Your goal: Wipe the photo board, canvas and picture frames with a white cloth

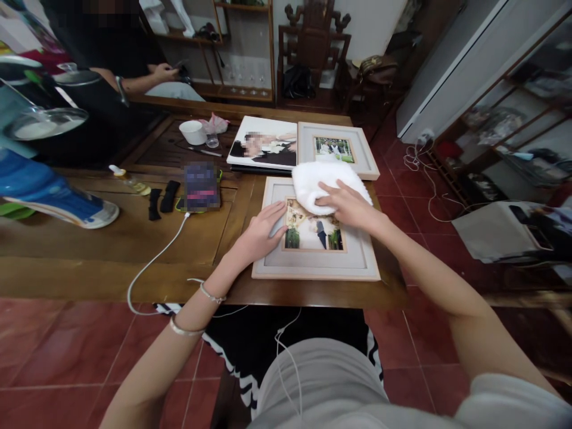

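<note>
A framed photo (353, 259) with a pale wooden border lies flat on the dark wooden table (89, 250) in front of me. My left hand (261, 232) rests flat on the frame's left side, fingers stretched out onto the glass. My right hand (346, 205) presses a white cloth (313, 179) onto the upper part of the glass, fingers laid over the cloth.
A second framed photo (364, 155) and a photo album (263, 143) lie farther back. A phone (201, 186) with a white cable, a small bottle (129, 180), black clips and a white cup (193, 132) sit to the left. Another person sits at the far left.
</note>
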The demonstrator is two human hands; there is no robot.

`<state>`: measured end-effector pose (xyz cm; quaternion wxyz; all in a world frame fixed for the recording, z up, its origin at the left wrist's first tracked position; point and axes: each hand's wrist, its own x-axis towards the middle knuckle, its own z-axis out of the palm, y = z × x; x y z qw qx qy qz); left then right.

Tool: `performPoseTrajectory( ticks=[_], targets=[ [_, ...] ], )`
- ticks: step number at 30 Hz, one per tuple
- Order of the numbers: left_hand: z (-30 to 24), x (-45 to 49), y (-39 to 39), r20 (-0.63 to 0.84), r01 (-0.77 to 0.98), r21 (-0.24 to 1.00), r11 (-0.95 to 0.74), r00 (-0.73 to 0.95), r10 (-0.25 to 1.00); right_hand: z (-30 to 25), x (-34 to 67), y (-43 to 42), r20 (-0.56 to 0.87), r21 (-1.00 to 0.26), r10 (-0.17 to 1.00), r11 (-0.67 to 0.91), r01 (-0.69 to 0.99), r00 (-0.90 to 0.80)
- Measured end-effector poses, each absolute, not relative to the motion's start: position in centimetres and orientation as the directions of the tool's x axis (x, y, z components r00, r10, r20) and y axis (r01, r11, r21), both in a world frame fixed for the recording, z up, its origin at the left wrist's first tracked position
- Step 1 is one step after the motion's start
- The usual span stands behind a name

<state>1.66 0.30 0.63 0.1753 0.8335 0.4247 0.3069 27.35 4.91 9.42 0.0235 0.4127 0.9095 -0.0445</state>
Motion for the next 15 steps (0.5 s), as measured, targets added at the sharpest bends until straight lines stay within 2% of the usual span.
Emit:
performPoseTrajectory(
  ticks=[5,9,11,13,15],
  targets=[
    [0.7,1.8,0.3,0.341,0.614,0.562,-0.554,0.439,0.832,10.3,31.3,4.2,-0.120,-0.029,0.831,0.545,0.838,-0.544],
    [0.8,1.9,0.3,0.351,0.627,0.553,-0.548,0.422,0.836,10.3,31.3,1.5,-0.105,0.035,0.821,0.567,0.823,-0.561],
    [0.7,2.0,0.4,0.356,0.631,0.548,-0.550,0.419,0.835,10.7,31.2,-0.6,-0.140,-0.008,0.774,0.623,0.782,-0.618],
    [0.6,2.0,0.4,0.366,0.630,0.543,-0.555,0.418,0.832,11.7,31.5,-2.6,-0.183,-0.103,0.718,0.666,0.739,-0.672],
    [0.5,1.9,0.4,0.373,0.630,0.541,-0.558,0.415,0.830,13.1,32.2,-3.8,-0.178,-0.176,0.705,0.664,0.727,-0.687]
  ],
)
